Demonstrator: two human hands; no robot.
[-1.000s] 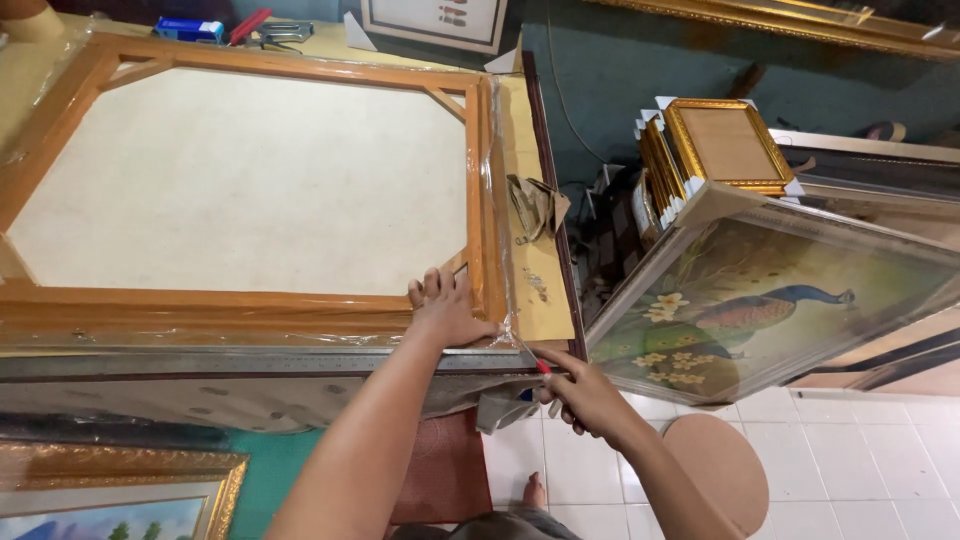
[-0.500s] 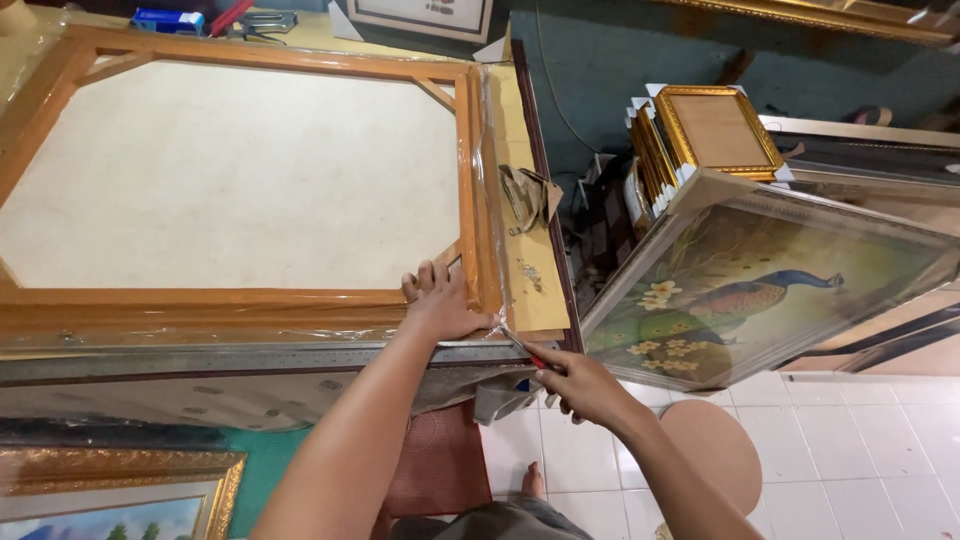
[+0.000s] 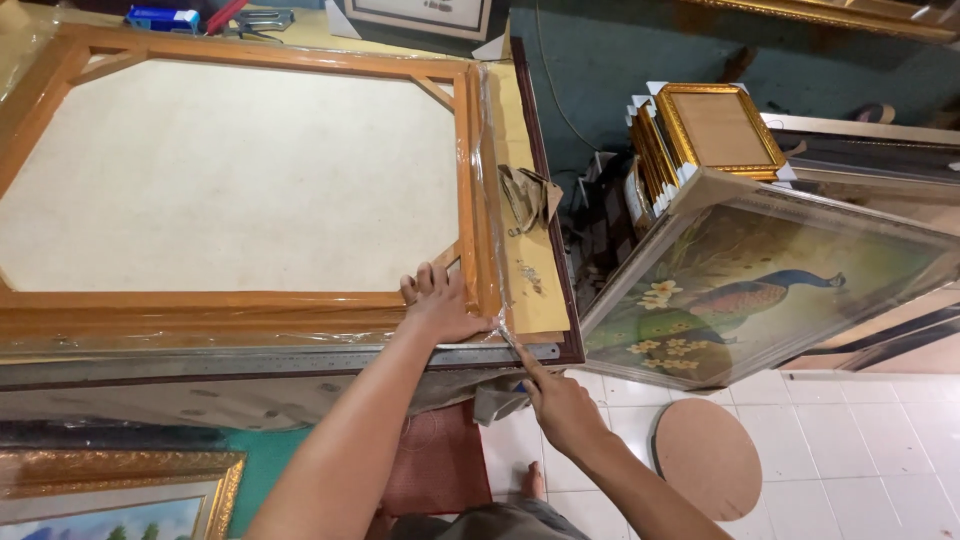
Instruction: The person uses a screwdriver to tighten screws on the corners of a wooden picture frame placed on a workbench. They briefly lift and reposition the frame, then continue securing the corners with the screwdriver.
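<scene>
A large wooden canvas frame [image 3: 250,305] lies face down on the table, wrapped in clear plastic film. My left hand [image 3: 440,308] presses flat on its near right corner, fingers spread. My right hand [image 3: 558,405] is below the table's edge and grips a thin cutter [image 3: 512,352] with a blue handle. The blade tip touches the film at the frame's corner, next to my left thumb. A long metal ruler [image 3: 300,362] lies along the near edge of the frame, under my left wrist.
A peacock painting [image 3: 770,290] leans at the right beside a stack of gold frames [image 3: 715,130]. A round brown board [image 3: 708,458] lies on the tiled floor. A gold-framed picture [image 3: 120,490] stands at lower left. Crumpled brown paper [image 3: 530,195] sits on the table's right strip.
My right hand has risen a little and brought the cutter tip up to the frame's corner. My left hand stays pressed on the same corner.
</scene>
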